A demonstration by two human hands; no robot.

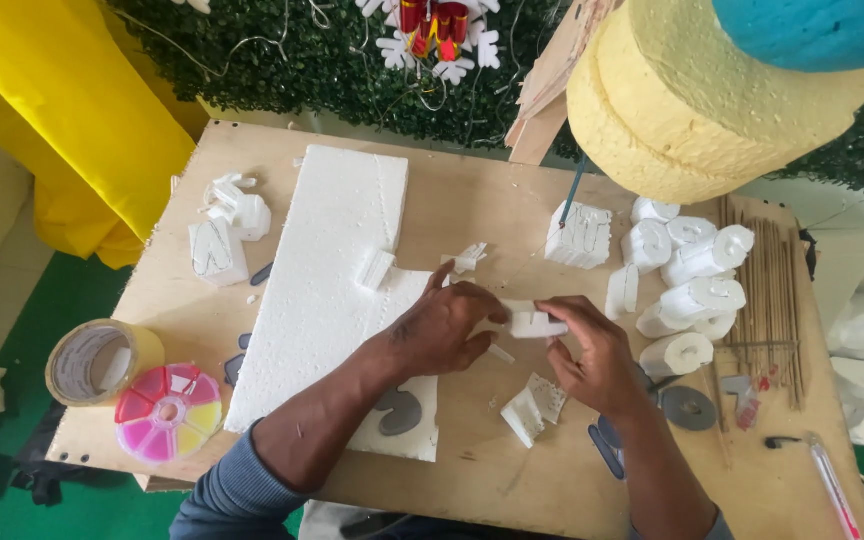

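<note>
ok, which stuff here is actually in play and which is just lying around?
In play:
- small white foam piece, gripped by left hand and right hand
- big white foam sheet under the left forearm
- foam scraps by the right hand

Lying about:
- tape roll
- round bead box
- cut foam shapes
- wooden sticks
- yellow foam discs

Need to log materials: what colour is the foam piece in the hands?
White foam piece, clearest in the head view.
</note>
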